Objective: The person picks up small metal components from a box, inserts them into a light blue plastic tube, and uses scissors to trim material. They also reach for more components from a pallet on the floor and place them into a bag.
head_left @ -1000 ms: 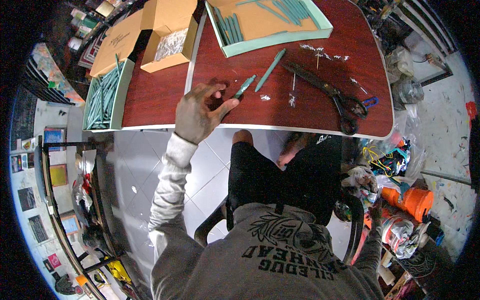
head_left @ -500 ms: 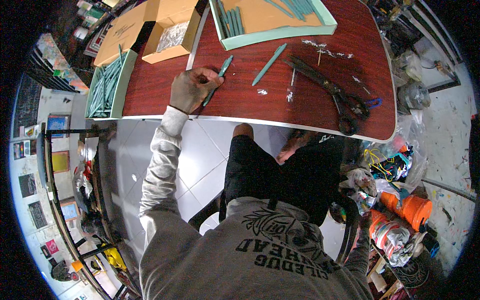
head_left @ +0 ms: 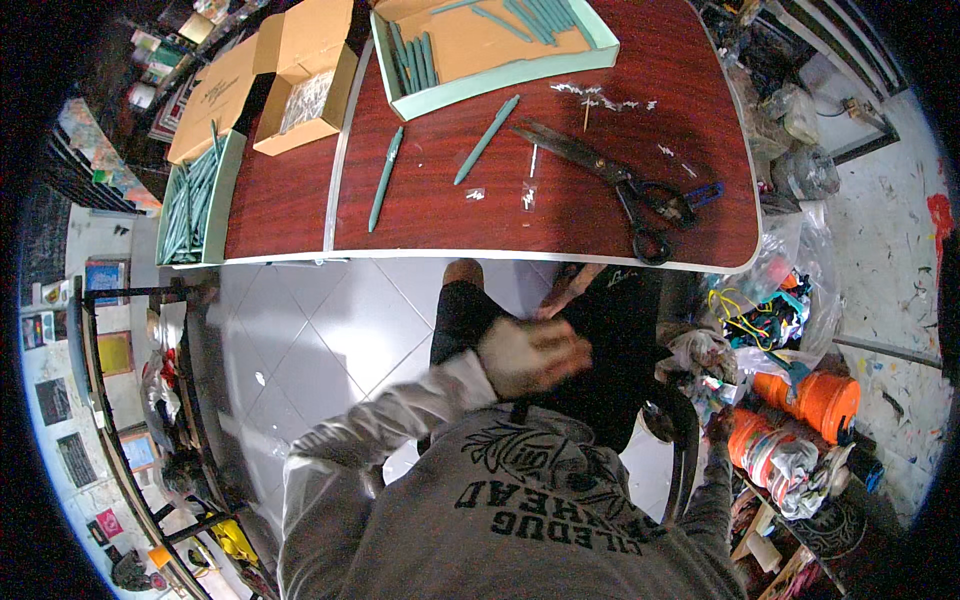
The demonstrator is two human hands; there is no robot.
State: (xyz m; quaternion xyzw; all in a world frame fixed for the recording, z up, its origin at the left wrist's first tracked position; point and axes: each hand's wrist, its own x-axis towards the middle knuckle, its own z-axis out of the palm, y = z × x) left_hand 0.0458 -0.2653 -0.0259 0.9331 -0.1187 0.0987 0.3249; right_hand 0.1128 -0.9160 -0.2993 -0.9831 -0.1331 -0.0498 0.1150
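Note:
Above my lap, in front of the sweatshirt, is my left hand (head_left: pixel 530 358), smeared by motion, so its fingers cannot be read. My right hand (head_left: pixel 719 428) hangs low at the right beside the chair, dark and mostly hidden. On the red-brown table lie two green pens, the left pen (head_left: pixel 386 180) near the pale seam and the other pen (head_left: pixel 487 140) slanting to its right. Small clear pieces with white marks, such as the clear piece (head_left: pixel 476 194), lie near them. Black-handled scissors (head_left: pixel 612 172) rest open at the right.
A pale green tray (head_left: pixel 505 82) with green pens stands at the back. Another green box (head_left: pixel 228 190) full of pens is at the left, beside a cardboard box (head_left: pixel 265 141) of clear pieces. An orange bucket (head_left: pixel 835 410) and bags crowd the right floor; a rack (head_left: pixel 120 440) stands left.
My left hand has let go of the left pen, which now lies on the table, and has moved down and right over my lap. The view has shifted slightly.

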